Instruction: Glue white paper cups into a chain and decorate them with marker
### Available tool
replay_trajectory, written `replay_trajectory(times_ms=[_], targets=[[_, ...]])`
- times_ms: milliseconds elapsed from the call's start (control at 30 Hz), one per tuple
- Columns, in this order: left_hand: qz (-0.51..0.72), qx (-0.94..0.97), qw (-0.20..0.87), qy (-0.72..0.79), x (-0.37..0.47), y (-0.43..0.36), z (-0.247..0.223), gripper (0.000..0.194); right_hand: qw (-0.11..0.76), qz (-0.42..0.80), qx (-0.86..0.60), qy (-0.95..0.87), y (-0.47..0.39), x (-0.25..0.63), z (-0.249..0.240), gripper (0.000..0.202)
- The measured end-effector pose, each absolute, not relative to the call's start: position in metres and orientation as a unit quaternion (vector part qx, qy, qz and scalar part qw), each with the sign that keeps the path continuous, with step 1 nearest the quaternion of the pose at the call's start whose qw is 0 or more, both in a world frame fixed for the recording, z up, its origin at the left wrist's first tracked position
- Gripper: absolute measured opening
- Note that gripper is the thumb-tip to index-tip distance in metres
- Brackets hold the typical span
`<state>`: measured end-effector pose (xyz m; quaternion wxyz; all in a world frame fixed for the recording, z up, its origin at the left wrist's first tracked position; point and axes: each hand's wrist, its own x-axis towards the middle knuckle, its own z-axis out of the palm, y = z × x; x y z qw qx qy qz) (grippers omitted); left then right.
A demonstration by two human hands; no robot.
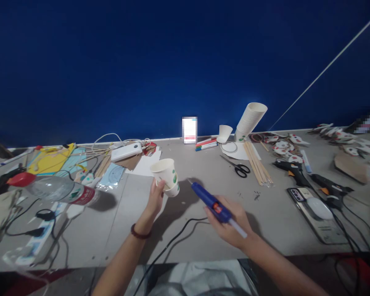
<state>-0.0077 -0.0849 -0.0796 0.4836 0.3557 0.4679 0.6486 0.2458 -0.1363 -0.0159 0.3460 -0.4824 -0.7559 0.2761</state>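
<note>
Two nested white paper cups (164,172) with green leaf prints are held above the table by my left hand (156,197), whose fingers close on their lower left side. My right hand (231,220) is wrapped round a blue glue gun (208,201), a clear glue stick poking out of its rear. The nozzle points up and left toward the cups, with a gap between them. From the gun a black cord runs down over the table's front edge.
A tall stack of paper cups (249,121), black scissors (241,169), wooden sticks (256,164) and markers (206,144) lie beyond my right hand. Further right are a phone (305,205) and two black glue guns (292,170). A bottle (61,190) and power strip (43,234) are left.
</note>
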Motion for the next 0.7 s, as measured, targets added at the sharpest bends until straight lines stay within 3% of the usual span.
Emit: replay_trajectory(times_ms=[133,267,533,700], targets=[[0.655,0.289,0.537,0.446,-0.013,-0.079,-0.070,0.070,0.416,0.495,-0.519,-0.559,-0.131,0.241,-0.034,0.044],[0.633,0.273,0.586,0.426,-0.018,-0.078,-0.062,0.070,0.426,0.644,-0.490,-0.404,-0.117,0.240,-0.039,0.055],[0.601,0.328,0.595,0.422,-0.023,-0.084,-0.061,0.092,0.271,0.664,-0.560,-0.415,-0.094,0.249,-0.058,0.050],[0.596,0.332,0.591,0.430,-0.022,-0.085,-0.061,0.089,0.224,0.636,-0.577,-0.462,-0.085,0.244,-0.074,0.044]])
